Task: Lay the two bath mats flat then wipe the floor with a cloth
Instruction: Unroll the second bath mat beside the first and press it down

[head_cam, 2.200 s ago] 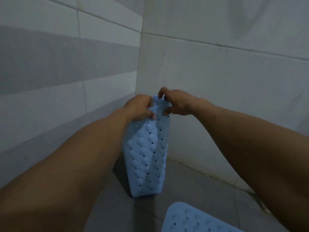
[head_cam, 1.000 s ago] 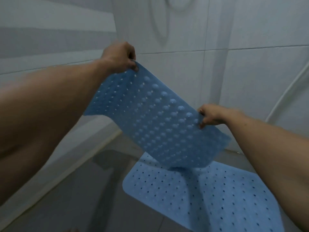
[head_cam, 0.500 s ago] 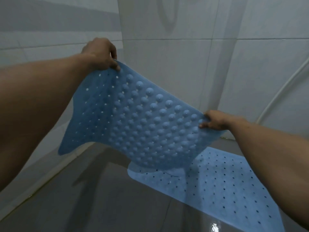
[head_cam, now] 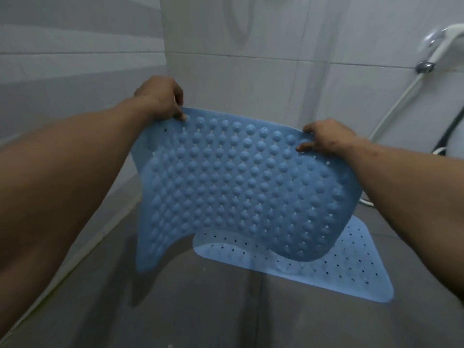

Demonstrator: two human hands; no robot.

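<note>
Two corners of the second bath mat (head_cam: pixel 241 187) are being pinched by the left hand (head_cam: pixel 160 101) and the right hand (head_cam: pixel 324 138), suction cups facing up, above the laid mat (head_cam: pixel 351 267) on the floor (head_cam: pixel 226 310), so it is better being turned over and lowered beside, not overlapping.

**Mat opened out and levelled**

I see the held mat (head_cam: pixel 241 187) unrolled from its upright bundle — now spread wide between my left hand (head_cam: pixel 160 101) and right hand (head_cam: pixel 324 138). The hands have drawn apart and nearly level — a shower handset (head_cam: pixel 442 50) has come into view.
</note>
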